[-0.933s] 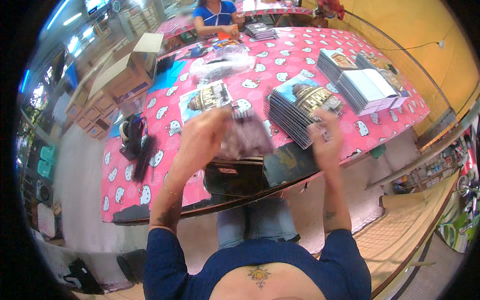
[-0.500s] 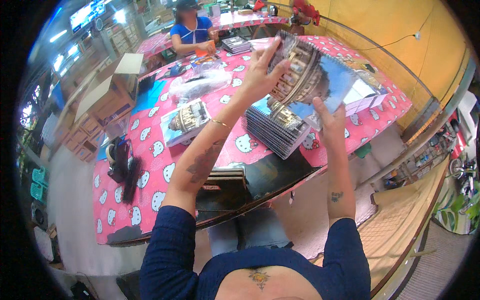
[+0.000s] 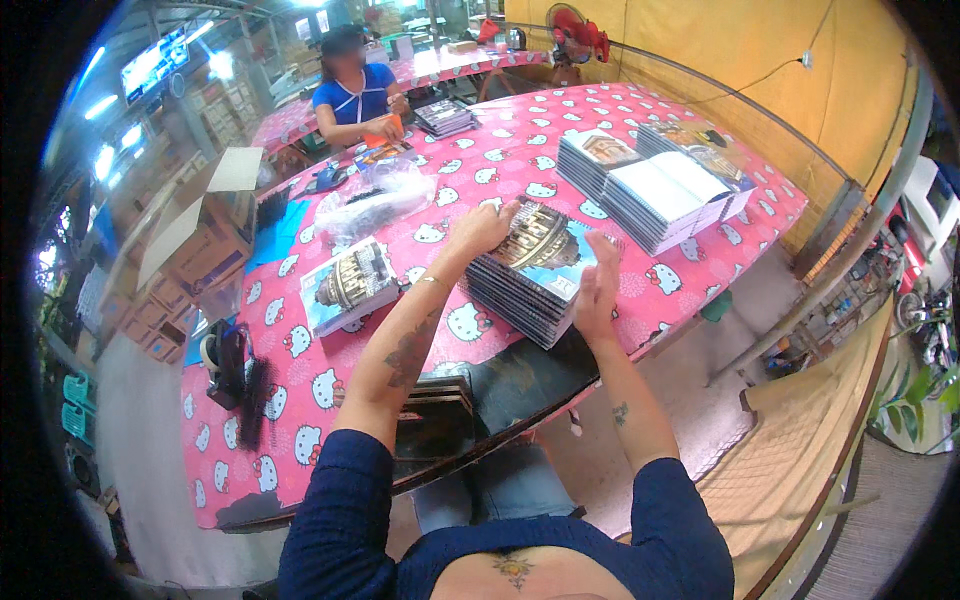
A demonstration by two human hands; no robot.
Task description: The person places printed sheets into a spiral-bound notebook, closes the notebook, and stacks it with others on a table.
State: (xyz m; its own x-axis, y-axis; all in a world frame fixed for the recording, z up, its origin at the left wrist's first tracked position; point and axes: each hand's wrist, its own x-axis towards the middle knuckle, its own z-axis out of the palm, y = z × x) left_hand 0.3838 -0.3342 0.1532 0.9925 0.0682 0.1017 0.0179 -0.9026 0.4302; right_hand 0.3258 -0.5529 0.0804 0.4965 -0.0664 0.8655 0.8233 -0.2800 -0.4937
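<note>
A stack of spiral-bound notebooks (image 3: 525, 295), the top cover showing a domed stone building against blue sky, sits in the middle of the table's near side. My left hand (image 3: 484, 232) rests at the stack's far left edge, fingers stretched along the top notebook. Against the right side stands my right hand (image 3: 597, 288), its fingers straight and upright, gripping nothing. Left of my left forearm lies a pile of similar printed covers or pages (image 3: 350, 285) with white edges. Stacks of bound notebooks (image 3: 655, 215) stand farther right, one topped by a white page.
The table wears a pink cat-patterned cloth (image 3: 560, 110). A tape dispenser (image 3: 225, 365) and dark binding coils (image 3: 255, 400) lie at left. Clear plastic wrap (image 3: 375, 205) sits beyond the pile. Cardboard boxes (image 3: 200, 240) stand left; a person (image 3: 355, 100) sits across, handling something orange.
The notebook that was raised between both my hands now lies on the middle stack. My hands have come down to the stack's sides, and the right hand's fingers have straightened.
</note>
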